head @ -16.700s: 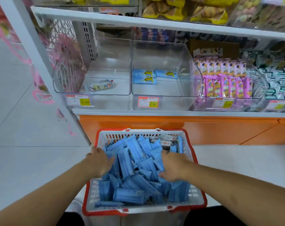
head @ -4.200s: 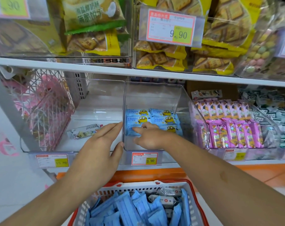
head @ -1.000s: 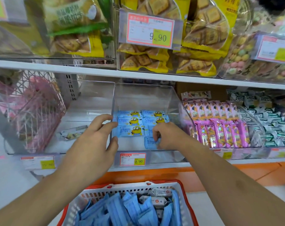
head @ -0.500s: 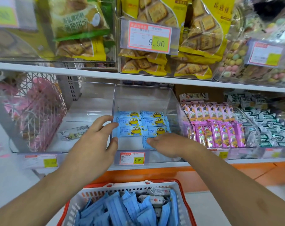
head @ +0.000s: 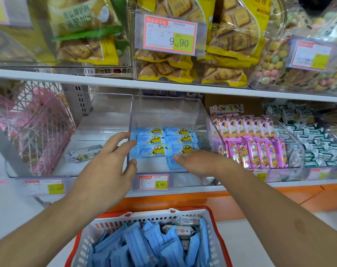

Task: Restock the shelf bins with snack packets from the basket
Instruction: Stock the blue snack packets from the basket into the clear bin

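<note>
Where right hand (head: 198, 162) overlaps blue packet (head: 172, 163) (grip hidden).

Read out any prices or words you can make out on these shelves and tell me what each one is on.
"9.90": upper shelf price tag.
"9.90": price tag on the clear bin.
Other price tags, blue packets, pink packets: print too blurred to read.

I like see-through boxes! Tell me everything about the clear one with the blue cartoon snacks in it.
The clear bin looks like hard see-through plastic, open on top, upright on the middle shelf. Blue packets lie flat in rows on its floor; most of it is unfilled. A price tag reading 9.90 sits on its front. The left hand touches its left wall; the right hand reaches inside.
</note>
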Demonstrator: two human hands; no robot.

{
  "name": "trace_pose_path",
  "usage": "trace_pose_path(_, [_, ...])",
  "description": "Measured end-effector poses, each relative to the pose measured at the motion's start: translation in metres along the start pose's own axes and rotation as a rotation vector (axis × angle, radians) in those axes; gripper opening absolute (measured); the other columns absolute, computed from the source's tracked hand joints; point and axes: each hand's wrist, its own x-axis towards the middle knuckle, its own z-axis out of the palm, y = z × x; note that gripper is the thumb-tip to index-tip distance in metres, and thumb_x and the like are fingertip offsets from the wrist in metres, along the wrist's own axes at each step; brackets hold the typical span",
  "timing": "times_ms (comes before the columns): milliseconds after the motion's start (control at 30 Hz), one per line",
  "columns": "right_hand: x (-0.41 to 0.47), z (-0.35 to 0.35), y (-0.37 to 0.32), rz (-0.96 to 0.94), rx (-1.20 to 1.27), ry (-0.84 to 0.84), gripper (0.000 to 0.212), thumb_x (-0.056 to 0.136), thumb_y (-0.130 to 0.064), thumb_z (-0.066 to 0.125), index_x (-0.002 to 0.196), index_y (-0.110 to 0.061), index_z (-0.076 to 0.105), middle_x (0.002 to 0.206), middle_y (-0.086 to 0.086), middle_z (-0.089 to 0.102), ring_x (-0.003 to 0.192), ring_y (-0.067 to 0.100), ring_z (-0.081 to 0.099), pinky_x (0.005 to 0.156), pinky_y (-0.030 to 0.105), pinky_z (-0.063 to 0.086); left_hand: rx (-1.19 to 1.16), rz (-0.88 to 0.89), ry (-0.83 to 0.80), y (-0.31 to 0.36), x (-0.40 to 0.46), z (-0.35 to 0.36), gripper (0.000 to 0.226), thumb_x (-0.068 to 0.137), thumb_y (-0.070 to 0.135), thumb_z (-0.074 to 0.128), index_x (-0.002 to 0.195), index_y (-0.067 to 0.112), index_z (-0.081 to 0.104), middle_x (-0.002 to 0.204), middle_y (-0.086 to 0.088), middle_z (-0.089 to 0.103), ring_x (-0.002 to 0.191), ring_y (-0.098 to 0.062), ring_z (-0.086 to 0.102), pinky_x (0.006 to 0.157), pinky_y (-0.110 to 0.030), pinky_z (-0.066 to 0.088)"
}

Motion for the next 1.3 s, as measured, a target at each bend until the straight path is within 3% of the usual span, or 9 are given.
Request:
trace_pose_path(133, [-0.017, 0.002, -0.005, 0.013, 0.009, 0.051, 0.063, 0.111, -0.055, 0.018, 0.152, -0.017, 0.049, 0.160, 0.008, 0.044, 0.145, 0.027, 0.041, 0.113, 0.034, 0.032, -0.013, 0.024, 0.001, -0.002, -0.001, -0.002, 0.050, 0.100, 0.030, 0.056, 0.150, 0.024, 0.050, 0.161, 0.020, 0.027, 0.131, -0.009, 0.050, 0.107, -0.023, 0.034])
trace_pose_path(233, [-0.039, 0.011, -0.003, -0.035, 0.068, 0.203, 0.054, 0.111, -0.052, 0.029, 0.115, -0.011, 0.064, 0.115, 0.007, 0.062, 0.112, 0.029, 0.057, 0.098, 0.037, 0.045, -0.029, 0.023, -0.023, 0.000, -0.009, -0.010, 0.052, 0.101, 0.031, 0.056, 0.152, 0.025, 0.047, 0.162, 0.016, 0.030, 0.143, -0.008, 0.038, 0.111, -0.016, 0.023])
trace_pose_path(433, [-0.088, 0.060, -0.011, -0.267, 0.042, 0.680, 0.026, 0.101, -0.046, 0.049, 0.105, -0.022, 0.059, 0.106, -0.003, 0.052, 0.100, 0.019, 0.055, 0.085, 0.039, 0.049, -0.051, -0.014, 0.052, -0.004, -0.051, -0.029, 0.027, 0.095, 0.029, 0.059, 0.120, 0.022, 0.067, 0.120, 0.003, 0.061, 0.106, -0.014, 0.061, 0.099, -0.034, 0.049])
trace_pose_path(567, [-0.106, 0.115, -0.030, -0.258, -0.054, 0.414, 0.014, 0.100, -0.039, 0.052, 0.103, -0.025, 0.054, 0.104, -0.003, 0.055, 0.098, 0.022, 0.059, 0.080, 0.039, 0.050, 0.044, -0.188, -0.173, -0.015, -0.087, -0.017, 0.018, 0.098, 0.036, 0.052, 0.099, 0.023, 0.064, 0.101, -0.001, 0.066, 0.096, -0.022, 0.064, 0.085, -0.035, 0.049])
trace_pose_path(667, [-0.097, 0.157, -0.030, -0.158, -0.087, 0.115, 0.032, 0.101, -0.031, 0.055, 0.131, -0.019, 0.054, 0.128, 0.005, 0.058, 0.115, 0.027, 0.058, 0.089, 0.036, 0.048, 0.264, -0.406, -0.587, -0.048, -0.117, 0.012, 0.051, 0.102, 0.055, 0.034, 0.125, 0.015, 0.058, 0.121, -0.013, 0.056, 0.114, -0.033, 0.055, 0.091, -0.041, 0.046])
trace_pose_path(833, [-0.074, 0.215, -0.013, -0.029, -0.106, -0.162, 0.066, 0.105, -0.039, 0.051, 0.164, -0.039, 0.020, 0.164, 0.017, 0.032, 0.125, 0.036, 0.059, 0.098, 0.042, 0.053, 0.189, -0.654, -0.786, -0.084, -0.158, 0.043, 0.065, 0.104, 0.048, 0.042, 0.147, 0.000, 0.040, 0.131, -0.022, 0.058, 0.112, -0.032, 0.061, 0.086, -0.031, 0.047])
trace_pose_path(1067, [-0.069, 0.247, -0.022, 0.061, -0.119, -0.030, 0.040, 0.103, -0.045, 0.050, 0.133, -0.020, 0.042, 0.113, 0.009, 0.058, 0.094, 0.028, 0.064, 0.069, 0.037, 0.054, 0.149, -0.586, -0.920, -0.063, -0.157, 0.046, 0.060, 0.109, 0.050, 0.028, 0.149, 0.006, 0.039, 0.165, -0.018, 0.022, 0.149, -0.031, 0.030, 0.117, -0.041, 0.032])
trace_pose_path(1200, [-0.071, 0.236, -0.023, 0.131, 0.026, -0.034, 0.029, 0.095, -0.026, 0.059, 0.120, -0.015, 0.049, 0.097, 0.003, 0.059, 0.085, 0.019, 0.062, 0.068, 0.036, 0.058, 0.142, -0.537, -0.968, -0.074, -0.156, 0.051, 0.049, 0.109, 0.046, 0.027, 0.122, 0.012, 0.059, 0.106, -0.008, 0.060, 0.110, -0.021, 0.054, 0.096, -0.035, 0.037])
trace_pose_path(1300, [-0.076, 0.198, -0.019, 0.168, 0.165, -0.013, 0.024, 0.084, -0.014, 0.062, 0.106, -0.014, 0.051, 0.094, 0.003, 0.061, 0.082, 0.017, 0.062, 0.060, 0.036, 0.053, 0.230, -0.469, -0.981, -0.077, -0.147, 0.044, 0.042, 0.107, 0.041, 0.037, 0.132, 0.013, 0.056, 0.112, -0.007, 0.065, 0.089, -0.017, 0.059, 0.081, -0.031, 0.047])
